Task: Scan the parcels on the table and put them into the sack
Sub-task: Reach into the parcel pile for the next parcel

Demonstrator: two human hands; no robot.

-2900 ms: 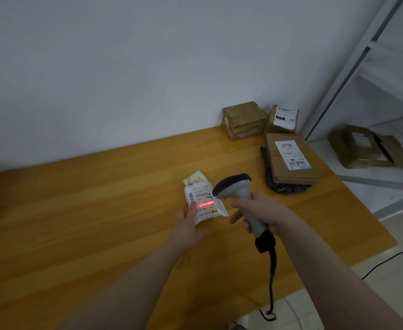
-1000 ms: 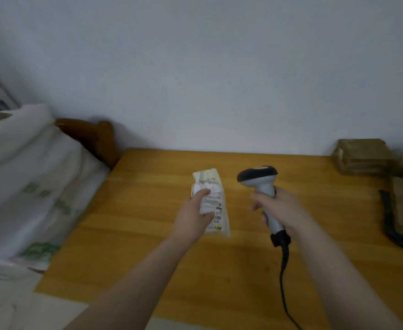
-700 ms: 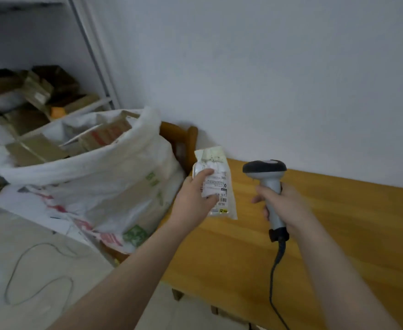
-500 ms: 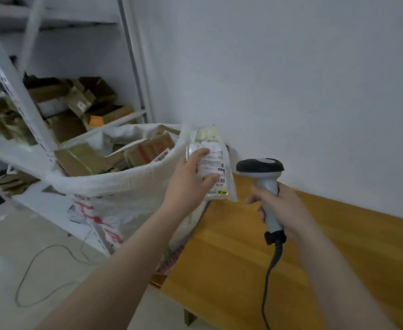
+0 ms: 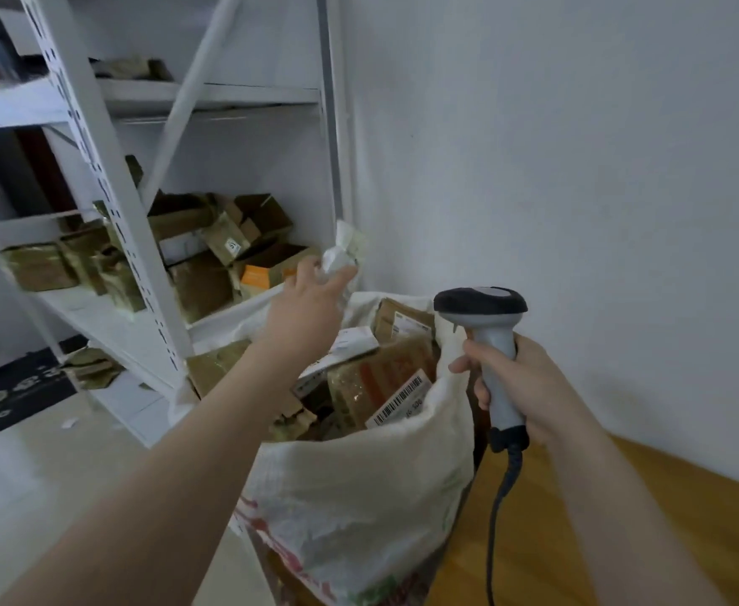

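A white metal shelf (image 5: 109, 177) loaded with brown boxes (image 5: 201, 282) stands at the left. In front of it the white sack (image 5: 359, 496) gapes open, packed with cartons (image 5: 380, 378), just beside the end of the wooden desk (image 5: 599, 540). The right hand (image 5: 529, 387) is wrapped round the grip of the grey scanner (image 5: 490, 343), held upright by the sack's rim. The left hand (image 5: 310, 308) pinches the small white parcel (image 5: 343, 251) in its fingertips, above the sack's mouth.

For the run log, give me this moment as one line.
step: bagging | left hand holds white parcel above open sack | right hand grips scanner
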